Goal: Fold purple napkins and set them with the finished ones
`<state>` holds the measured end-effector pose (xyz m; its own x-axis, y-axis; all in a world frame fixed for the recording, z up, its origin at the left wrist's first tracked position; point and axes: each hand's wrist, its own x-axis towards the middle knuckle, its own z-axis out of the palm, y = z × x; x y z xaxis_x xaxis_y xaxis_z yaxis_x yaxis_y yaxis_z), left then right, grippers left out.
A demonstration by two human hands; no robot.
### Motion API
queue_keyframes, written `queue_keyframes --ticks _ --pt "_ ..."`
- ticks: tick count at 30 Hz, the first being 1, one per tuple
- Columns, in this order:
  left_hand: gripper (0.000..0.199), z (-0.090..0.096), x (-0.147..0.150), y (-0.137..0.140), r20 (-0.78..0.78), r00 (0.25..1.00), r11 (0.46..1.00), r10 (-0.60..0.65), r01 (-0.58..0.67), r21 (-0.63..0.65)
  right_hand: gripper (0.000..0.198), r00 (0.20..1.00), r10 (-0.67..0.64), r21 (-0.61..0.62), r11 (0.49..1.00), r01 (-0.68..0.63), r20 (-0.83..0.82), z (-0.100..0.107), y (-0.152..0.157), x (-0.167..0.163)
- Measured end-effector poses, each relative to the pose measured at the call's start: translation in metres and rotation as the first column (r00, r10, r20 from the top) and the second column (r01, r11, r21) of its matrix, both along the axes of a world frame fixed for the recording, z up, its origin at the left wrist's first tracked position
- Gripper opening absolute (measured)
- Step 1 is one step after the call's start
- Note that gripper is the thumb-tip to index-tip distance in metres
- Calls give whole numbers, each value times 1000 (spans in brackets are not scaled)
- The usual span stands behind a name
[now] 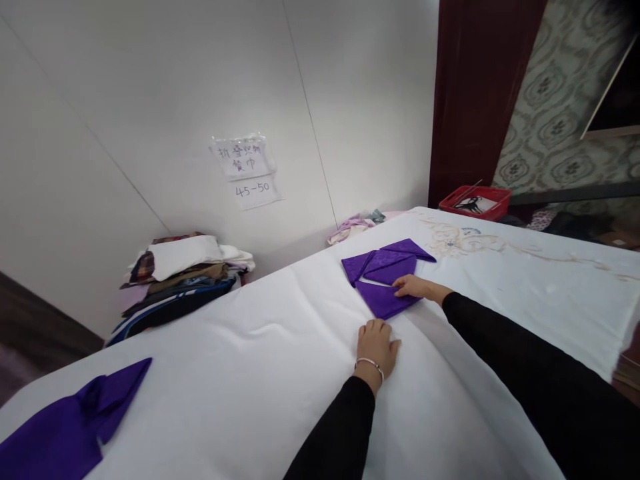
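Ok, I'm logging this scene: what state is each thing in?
White tablecloth: spread, creased
Central purple cloth: folded
Right hand: touching that cloth
Left hand: resting on the tablecloth
Left-side purple cloth: folded, partly out of frame
Fabric pile: stacked
Red basket: open, with contents
Paper sign: posted, crinkled

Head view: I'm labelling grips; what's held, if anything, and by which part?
The right hand touches the purple cloth at its near flap; gripping is unclear. Left hand holds nothing.

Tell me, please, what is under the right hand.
The fingers of the right hand touch folded purple cloth, which lies on white cloth. What is directly beneath the hand is covered, so I cannot see it.
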<state>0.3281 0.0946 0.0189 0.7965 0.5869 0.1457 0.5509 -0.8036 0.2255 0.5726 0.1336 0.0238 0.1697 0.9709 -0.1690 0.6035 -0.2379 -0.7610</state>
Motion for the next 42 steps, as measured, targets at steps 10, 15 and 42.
queue_keyframes --ticks 10,15,42 --pt "19 -4 -6 7 -54 997 996 62 -58 62 33 999 -27 20 999 26 26 -3 0 -1" --pt "20 2 -20 7 -54 987 989 148 -148 16 31 994 -43 29 999 41 96 -3 -1 1" --pt "18 -8 -37 -1 72 990 992 125 -126 11 32 752 -183 304 952 -24 633 20 -4 -29"
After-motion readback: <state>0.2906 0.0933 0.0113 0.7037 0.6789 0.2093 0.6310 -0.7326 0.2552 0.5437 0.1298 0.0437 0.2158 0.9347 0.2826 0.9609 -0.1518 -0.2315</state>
